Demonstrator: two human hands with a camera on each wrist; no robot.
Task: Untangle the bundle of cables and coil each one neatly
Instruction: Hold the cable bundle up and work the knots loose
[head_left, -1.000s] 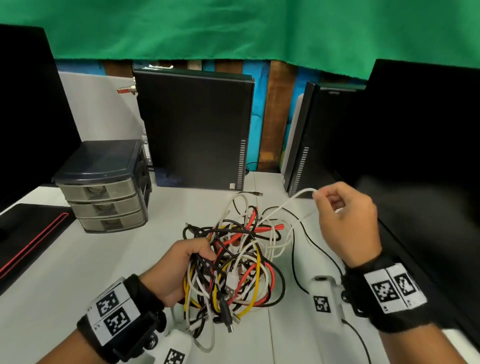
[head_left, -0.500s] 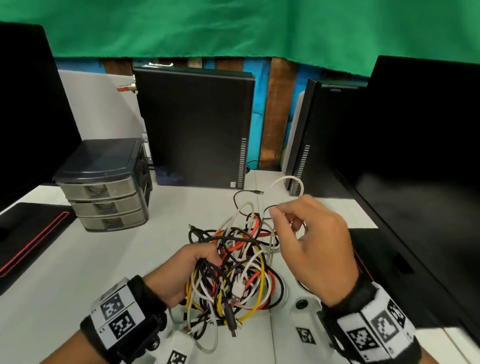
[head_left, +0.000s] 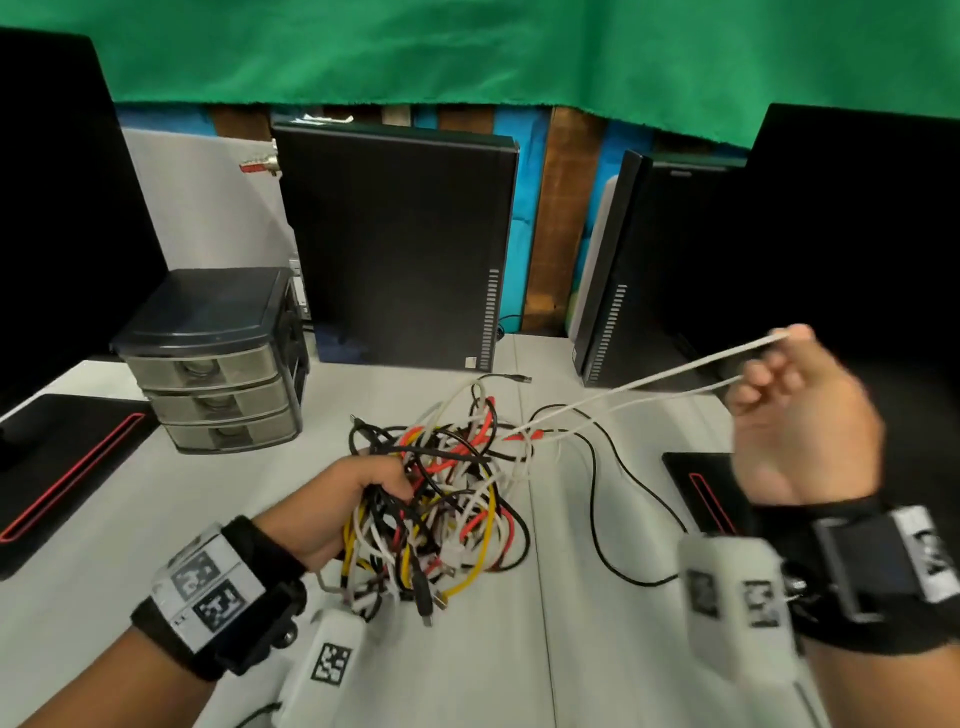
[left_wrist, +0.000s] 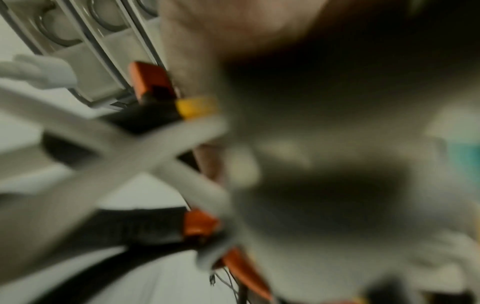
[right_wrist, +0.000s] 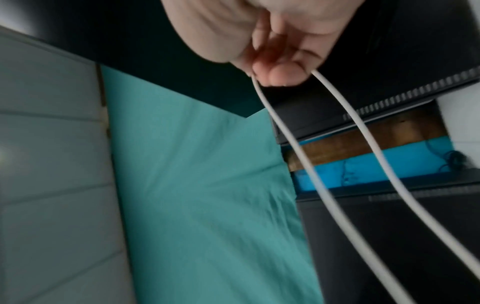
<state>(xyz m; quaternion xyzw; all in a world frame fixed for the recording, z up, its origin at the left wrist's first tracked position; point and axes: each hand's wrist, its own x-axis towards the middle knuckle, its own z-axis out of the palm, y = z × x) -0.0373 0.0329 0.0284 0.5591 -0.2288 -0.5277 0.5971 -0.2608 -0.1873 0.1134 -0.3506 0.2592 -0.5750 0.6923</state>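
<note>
A tangled bundle of cables (head_left: 447, 514), white, black, red and yellow, lies on the white table (head_left: 104, 519). My left hand (head_left: 358, 504) grips the bundle's left side and holds it down. My right hand (head_left: 795, 421) is raised to the right and pinches a loop of white cable (head_left: 649, 384), pulled taut in two strands out of the bundle. The right wrist view shows both strands (right_wrist: 298, 152) running from my curled fingers (right_wrist: 280, 76). The left wrist view is blurred, with white, black, orange and yellow cables (left_wrist: 145, 156) close up.
A small grey drawer unit (head_left: 218, 358) stands at the back left. Black computer cases (head_left: 400, 249) and a monitor (head_left: 857, 291) line the back and right. A loose black cable (head_left: 608, 509) trails right of the bundle. Black pads lie at left (head_left: 62, 467) and right (head_left: 701, 483).
My right hand has moved from just above the bundle out and up to the right, drawing the white cable loop taut. My left hand has stayed on the bundle.
</note>
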